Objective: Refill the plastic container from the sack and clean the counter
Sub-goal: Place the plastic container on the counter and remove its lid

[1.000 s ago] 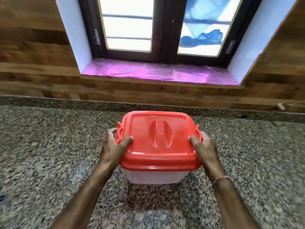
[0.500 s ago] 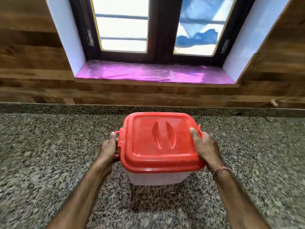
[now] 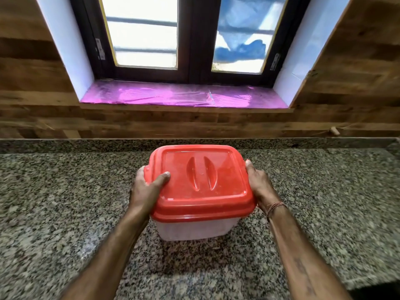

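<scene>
A translucent plastic container (image 3: 194,229) with a red lid (image 3: 201,182) stands on the speckled granite counter (image 3: 54,202), in the middle of the view. My left hand (image 3: 145,191) grips the lid's left edge, thumb lying on top of the lid. My right hand (image 3: 259,187) clasps the lid's right edge, fingers along its side. The lid sits tilted slightly on the body. The container's contents are hidden. No sack is in view.
A wood-panelled wall (image 3: 194,124) rises behind the counter, with a window (image 3: 188,35) and a purple-lined sill (image 3: 184,97) above it. The counter's front right corner (image 3: 368,278) drops off to a dark gap.
My left thumb has come back on top of the lid after gripping the side clip. The container has shifted slightly and the view has moved closer.
</scene>
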Action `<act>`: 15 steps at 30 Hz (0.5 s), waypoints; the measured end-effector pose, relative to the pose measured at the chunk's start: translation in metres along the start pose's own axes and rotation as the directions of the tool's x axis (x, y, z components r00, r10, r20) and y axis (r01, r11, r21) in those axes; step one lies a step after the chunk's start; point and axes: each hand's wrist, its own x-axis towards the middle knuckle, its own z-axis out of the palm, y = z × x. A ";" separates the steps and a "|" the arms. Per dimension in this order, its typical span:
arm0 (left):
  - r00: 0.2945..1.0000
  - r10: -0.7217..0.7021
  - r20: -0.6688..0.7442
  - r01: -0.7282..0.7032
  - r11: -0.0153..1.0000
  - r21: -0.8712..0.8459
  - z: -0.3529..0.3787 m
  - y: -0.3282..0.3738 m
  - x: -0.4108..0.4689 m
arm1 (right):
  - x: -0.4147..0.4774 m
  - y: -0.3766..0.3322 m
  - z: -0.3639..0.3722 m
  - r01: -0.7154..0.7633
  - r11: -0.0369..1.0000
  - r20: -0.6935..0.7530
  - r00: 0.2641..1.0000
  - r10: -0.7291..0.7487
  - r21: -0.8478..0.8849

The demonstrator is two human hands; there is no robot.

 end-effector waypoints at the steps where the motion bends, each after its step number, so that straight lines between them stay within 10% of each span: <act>1: 1.000 -0.005 -0.009 0.005 1.000 -0.006 0.000 -0.001 0.001 | 0.002 0.002 -0.001 -0.015 1.000 -0.005 1.000 0.015 0.017; 9: 1.000 -0.002 -0.016 0.002 1.000 0.003 0.000 -0.001 0.002 | -0.001 0.024 -0.004 -0.204 0.896 0.206 0.970 0.130 0.394; 13: 0.999 0.035 -0.034 -0.035 0.999 0.026 0.004 0.004 -0.001 | -0.015 0.019 -0.007 0.068 0.973 -0.166 0.986 -0.031 0.221; 15: 0.998 0.042 -0.039 -0.041 0.999 0.032 0.004 0.005 -0.003 | -0.031 0.007 -0.006 0.190 0.965 -0.131 0.977 -0.167 0.180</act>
